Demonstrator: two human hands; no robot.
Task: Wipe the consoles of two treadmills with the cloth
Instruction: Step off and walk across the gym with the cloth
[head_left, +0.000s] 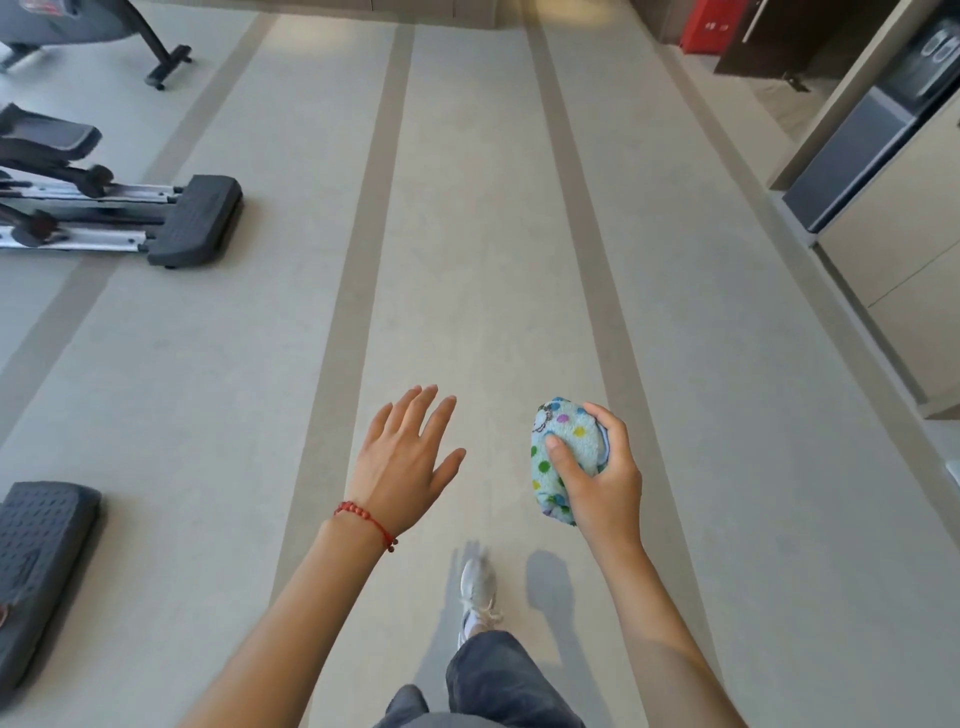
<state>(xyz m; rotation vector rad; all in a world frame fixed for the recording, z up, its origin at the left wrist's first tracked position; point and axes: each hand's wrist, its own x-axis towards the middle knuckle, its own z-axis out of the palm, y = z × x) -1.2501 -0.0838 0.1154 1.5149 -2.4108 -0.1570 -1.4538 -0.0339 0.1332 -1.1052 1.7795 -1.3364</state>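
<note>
The right hand (602, 478) grips a bunched cloth (563, 457) with coloured dots, thumb on top. The left hand (402, 462) is open, fingers spread, above the floor (467, 234).

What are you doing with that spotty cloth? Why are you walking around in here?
A person is walking across a gym floor. The right hand grips a bunched-up blue cloth with coloured dots, and the left hand is open and holds nothing. Exercise machines stand off to the left. No treadmill console is in view, so no wiping is happening at this moment.
</note>
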